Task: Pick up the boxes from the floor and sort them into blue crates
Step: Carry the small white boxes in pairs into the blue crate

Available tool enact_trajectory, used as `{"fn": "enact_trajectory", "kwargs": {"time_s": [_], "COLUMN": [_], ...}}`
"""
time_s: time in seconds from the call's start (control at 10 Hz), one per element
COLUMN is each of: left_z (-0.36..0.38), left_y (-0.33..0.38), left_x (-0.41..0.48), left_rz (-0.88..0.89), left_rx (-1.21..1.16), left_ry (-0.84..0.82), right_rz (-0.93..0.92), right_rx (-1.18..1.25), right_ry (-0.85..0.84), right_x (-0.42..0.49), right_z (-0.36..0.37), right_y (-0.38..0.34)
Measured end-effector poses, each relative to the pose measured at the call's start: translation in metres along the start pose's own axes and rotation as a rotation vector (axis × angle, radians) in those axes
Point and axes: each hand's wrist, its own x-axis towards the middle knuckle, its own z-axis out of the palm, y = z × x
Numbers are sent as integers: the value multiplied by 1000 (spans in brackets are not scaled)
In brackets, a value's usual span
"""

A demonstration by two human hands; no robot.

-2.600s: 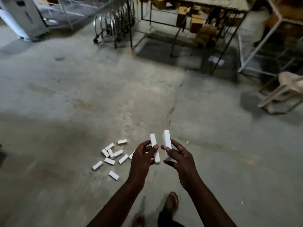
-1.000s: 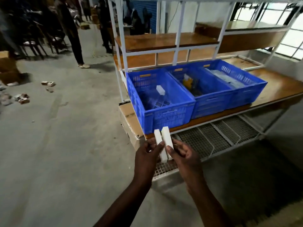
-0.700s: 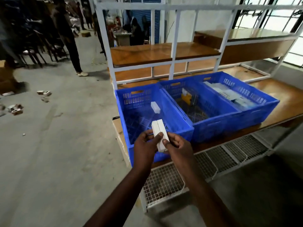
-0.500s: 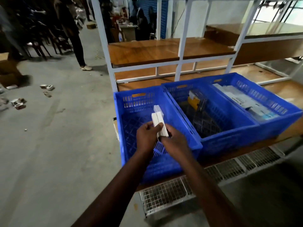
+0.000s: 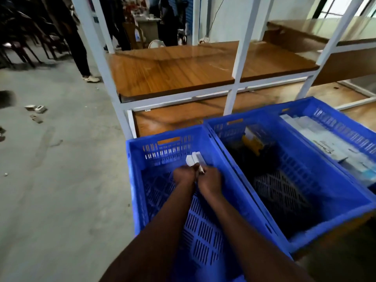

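Both hands reach down inside the left blue crate (image 5: 134, 180). My left hand (image 5: 183, 176) and my right hand (image 5: 210, 179) are pressed side by side and hold two white boxes (image 5: 193, 159) together, whose ends stick up above my fingers near the crate's far wall. Whether another box lies behind them I cannot tell. The middle blue crate (image 5: 264, 218) holds a yellow and white packet (image 5: 251, 142). The right blue crate (image 5: 345, 123) holds flat white and grey packs (image 5: 329, 145).
The crates stand on a wooden shelf of a white metal rack (image 5: 173, 74). Small boxes (image 5: 35, 108) lie on the concrete floor at the left. A person's legs (image 5: 79, 51) and dark chairs stand at the back left.
I turned from the boxes on the floor to the rack and came close. Both hands have moved forward and down into the left crate, the two white boxes still held.
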Motion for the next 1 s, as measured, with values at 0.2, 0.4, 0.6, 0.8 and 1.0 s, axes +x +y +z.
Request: {"fn": "enact_trajectory", "kwargs": {"time_s": [0.2,0.4,0.6,0.8,1.0], "left_z": [15,22,19,-5,-86], "left_y": [11,-8,7,11,18], "left_x": [36,60,64,45,-30], "left_rz": [22,157,138,121,193], "left_rx": [295,372,544,409,-166], "left_ry": [-179,-104,-200,-222,-74], "right_rz": [334,618,590,548,305], "right_rx": [471,702,728,826,773], "right_ry": [-7,53,-16,-64,-152], "right_x": [23,72,66,39,-31], "right_z": [20,61,52,40,9], "right_y": [-3,33,19,5,-57]}}
